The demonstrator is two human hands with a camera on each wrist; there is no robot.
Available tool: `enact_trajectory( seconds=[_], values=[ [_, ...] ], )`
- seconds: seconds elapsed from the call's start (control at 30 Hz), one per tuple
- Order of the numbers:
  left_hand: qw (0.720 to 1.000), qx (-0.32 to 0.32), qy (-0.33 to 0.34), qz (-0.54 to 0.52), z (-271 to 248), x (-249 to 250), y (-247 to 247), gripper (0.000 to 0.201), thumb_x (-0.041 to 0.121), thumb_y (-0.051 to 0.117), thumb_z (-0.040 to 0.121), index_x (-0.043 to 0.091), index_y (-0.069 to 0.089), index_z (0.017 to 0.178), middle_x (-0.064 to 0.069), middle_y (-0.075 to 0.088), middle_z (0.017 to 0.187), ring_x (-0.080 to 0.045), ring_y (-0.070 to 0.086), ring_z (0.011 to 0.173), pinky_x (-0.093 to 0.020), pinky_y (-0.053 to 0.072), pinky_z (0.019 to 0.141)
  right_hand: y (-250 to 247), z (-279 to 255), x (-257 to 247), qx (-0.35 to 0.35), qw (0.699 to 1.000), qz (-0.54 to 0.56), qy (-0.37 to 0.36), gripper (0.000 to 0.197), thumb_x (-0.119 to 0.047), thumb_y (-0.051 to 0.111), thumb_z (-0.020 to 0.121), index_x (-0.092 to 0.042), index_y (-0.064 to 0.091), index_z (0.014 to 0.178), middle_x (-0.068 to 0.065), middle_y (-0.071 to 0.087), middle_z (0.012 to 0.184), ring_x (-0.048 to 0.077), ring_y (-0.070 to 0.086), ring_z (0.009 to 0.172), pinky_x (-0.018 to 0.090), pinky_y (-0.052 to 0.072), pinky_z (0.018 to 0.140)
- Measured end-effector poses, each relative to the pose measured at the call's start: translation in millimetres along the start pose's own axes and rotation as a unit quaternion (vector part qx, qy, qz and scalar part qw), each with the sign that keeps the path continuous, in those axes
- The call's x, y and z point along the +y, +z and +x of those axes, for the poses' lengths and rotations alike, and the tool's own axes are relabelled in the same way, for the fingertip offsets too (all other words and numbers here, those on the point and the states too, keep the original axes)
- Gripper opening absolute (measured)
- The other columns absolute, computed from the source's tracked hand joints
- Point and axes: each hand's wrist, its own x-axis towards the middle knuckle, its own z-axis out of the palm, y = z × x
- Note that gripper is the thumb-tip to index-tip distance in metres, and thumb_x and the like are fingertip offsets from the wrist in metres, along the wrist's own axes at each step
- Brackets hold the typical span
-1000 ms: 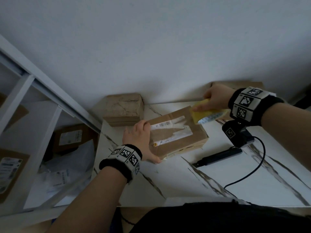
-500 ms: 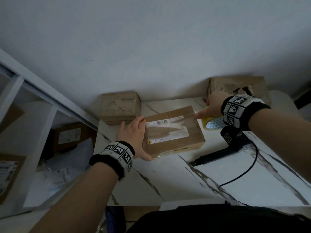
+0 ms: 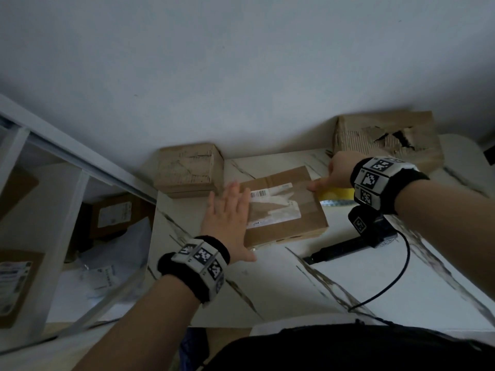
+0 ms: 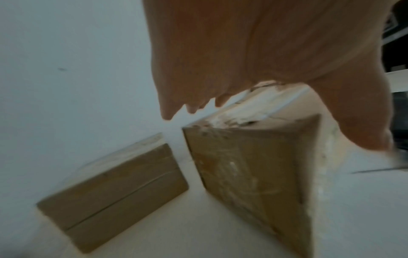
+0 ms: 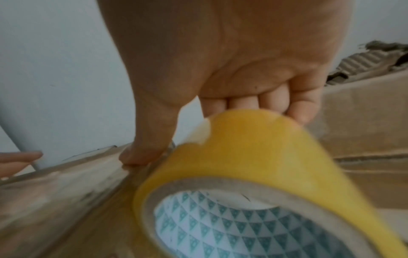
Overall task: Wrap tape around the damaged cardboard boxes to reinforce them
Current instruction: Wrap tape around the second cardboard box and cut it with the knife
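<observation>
A flat cardboard box (image 3: 292,223) with a white shipping label lies mid-table. My left hand (image 3: 229,210) rests flat on its left end, fingers straight; the left wrist view shows the palm (image 4: 220,57) above that box (image 4: 249,167). My right hand (image 3: 330,174) is at the box's right end. Its fingers (image 5: 276,103) curl round a yellow tape roll (image 5: 253,165), while the thumb presses on the box top. In the head view the roll (image 3: 336,195) shows just below the wrist, beside the box.
A torn, crushed box (image 3: 385,140) stands against the wall at back right, and a smaller worn box (image 3: 188,167) at back left. A black tool (image 3: 340,250) and a cable (image 3: 401,277) lie on the marble-patterned table (image 3: 294,295). Shelves holding parcels (image 3: 112,215) are left.
My left hand has gone from clasping the box's left edge to lying flat on it. The right hand brought the tape roll down from over the box to its right end.
</observation>
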Motion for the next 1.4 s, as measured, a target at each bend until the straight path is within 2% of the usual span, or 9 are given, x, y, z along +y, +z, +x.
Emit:
enact_trajectory(
  seconds=[0.27,0.43,0.6,0.7,0.8,0.97,1.17,1.3,1.4],
  values=[
    [0.997,0.013,0.028,-0.068,11.6,41.2,14.2,0.123,0.078,0.046,0.073,0.010,-0.028,0.143,-0.009,-0.038,0.150,-0.025,-0.033,0.139,-0.054,-0.014,0.114,6.1,-3.5,4.4,0.006,1.000,-0.005,-0.005,0.069,-0.076,0.053,0.072,-0.010,0.066,0.086,0.000,0.057,0.067,0.014,0.052,0.061,0.023,0.034,0.050],
    [0.994,-0.004,0.049,-0.095,23.6,50.2,-18.8,0.131,0.075,0.062,0.064,0.018,-0.023,0.146,-0.006,-0.035,0.151,-0.032,-0.029,0.140,-0.066,-0.001,0.109,10.4,-7.3,-4.1,0.001,1.000,-0.007,-0.018,0.062,-0.074,0.056,0.072,-0.013,0.060,0.072,0.001,0.054,0.064,0.017,0.051,0.061,0.025,0.036,0.051],
    [0.996,-0.052,0.055,-0.046,38.7,68.4,-31.9,0.142,0.077,0.069,0.053,0.025,-0.026,0.144,-0.007,-0.031,0.153,-0.037,-0.023,0.141,-0.079,0.007,0.100,22.8,-9.9,-13.7,0.016,0.998,0.030,-0.048,0.064,-0.072,0.053,0.072,-0.010,0.068,0.082,0.006,0.064,0.074,0.023,0.064,0.078,0.039,0.048,0.090],
    [0.997,-0.037,0.054,-0.044,38.1,69.8,-34.3,0.136,0.074,0.071,0.052,0.033,-0.019,0.145,-0.007,-0.013,0.154,-0.038,-0.006,0.142,-0.079,0.012,0.098,21.1,-16.0,-10.6,0.016,0.997,0.044,-0.055,0.055,-0.066,0.058,0.072,-0.013,0.067,0.084,0.002,0.063,0.074,0.018,0.060,0.072,0.032,0.050,0.076],
    [0.996,-0.012,0.058,-0.068,33.6,62.7,-39.9,0.128,0.069,0.074,0.054,0.041,-0.014,0.142,-0.006,-0.007,0.148,-0.037,0.002,0.138,-0.078,0.015,0.099,9.7,-22.8,-7.0,0.023,0.994,0.082,-0.070,0.043,-0.059,0.063,0.074,-0.016,0.063,0.077,0.000,0.060,0.071,0.014,0.056,0.066,0.026,0.044,0.059],
    [0.980,0.083,0.042,-0.174,24.2,40.4,-55.3,0.126,0.067,0.077,0.048,0.039,-0.004,0.140,-0.001,-0.006,0.145,-0.033,0.004,0.136,-0.067,0.021,0.106,-29.4,-33.6,-4.2,0.153,0.959,0.224,-0.077,0.053,-0.067,0.061,0.072,-0.015,0.055,0.068,-0.001,0.052,0.066,0.022,0.054,0.070,0.030,0.041,0.063],
    [0.932,0.211,0.052,-0.291,15.0,28.7,-61.2,0.127,0.064,0.082,0.045,0.032,0.007,0.142,-0.002,0.002,0.147,-0.028,0.013,0.136,-0.043,0.026,0.114,-69.0,-46.7,-20.7,0.162,0.847,0.496,-0.107,0.047,-0.058,0.067,0.075,-0.014,0.062,0.092,0.001,0.061,0.088,0.019,0.060,0.087,0.035,0.049,0.079],
    [0.923,0.212,0.045,-0.318,11.7,15.0,-53.6,0.128,0.065,0.081,0.045,0.033,0.003,0.142,0.000,0.000,0.149,-0.024,0.013,0.138,-0.037,0.026,0.114,-68.5,-56.9,-30.2,0.049,0.856,0.504,-0.099,0.051,-0.040,0.075,0.074,-0.018,0.053,0.114,0.005,0.055,0.112,0.026,0.060,0.102,0.045,0.054,0.087],
    [0.922,0.218,0.055,-0.316,8.7,4.9,-49.5,0.128,0.069,0.076,0.043,0.031,0.006,0.143,0.003,0.005,0.146,-0.022,0.019,0.135,-0.036,0.029,0.112,-63.7,-62.5,-41.4,0.068,0.872,0.475,-0.092,0.057,-0.038,0.076,0.074,-0.018,0.047,0.120,0.006,0.052,0.116,0.025,0.060,0.102,0.045,0.056,0.083]
  ],
)
